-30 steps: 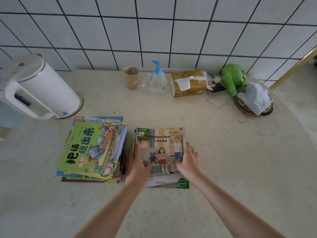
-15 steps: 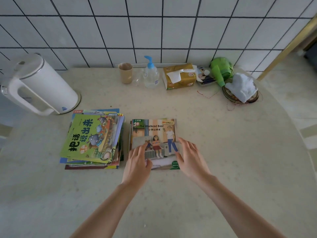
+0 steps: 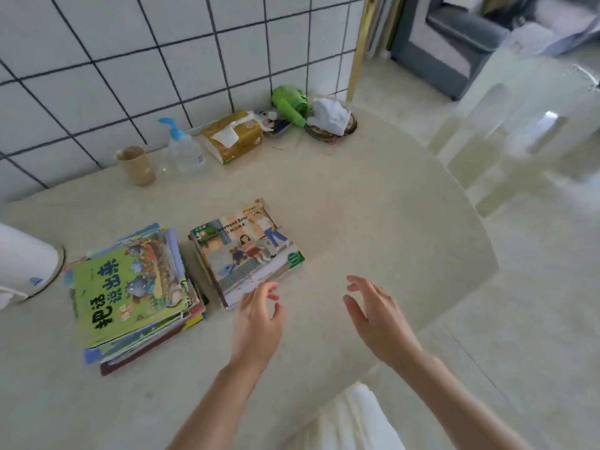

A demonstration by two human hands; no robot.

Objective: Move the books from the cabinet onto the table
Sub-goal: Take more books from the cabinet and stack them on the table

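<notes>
Two stacks of books lie on the counter (image 3: 373,222): a taller stack (image 3: 136,297) topped by a green cover and a lower stack (image 3: 246,251) topped by a picture book; how many books each holds cannot be counted. Along the tiled wall stand one paper cup (image 3: 134,165), one pump bottle (image 3: 181,147), one tissue pack (image 3: 232,138) and one white kettle (image 3: 22,264). Two hands show, the left hand (image 3: 256,323) and the right hand (image 3: 376,323).

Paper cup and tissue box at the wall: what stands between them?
In the head view, a clear pump bottle with a blue pump stands between the paper cup and the tissue box.
</notes>
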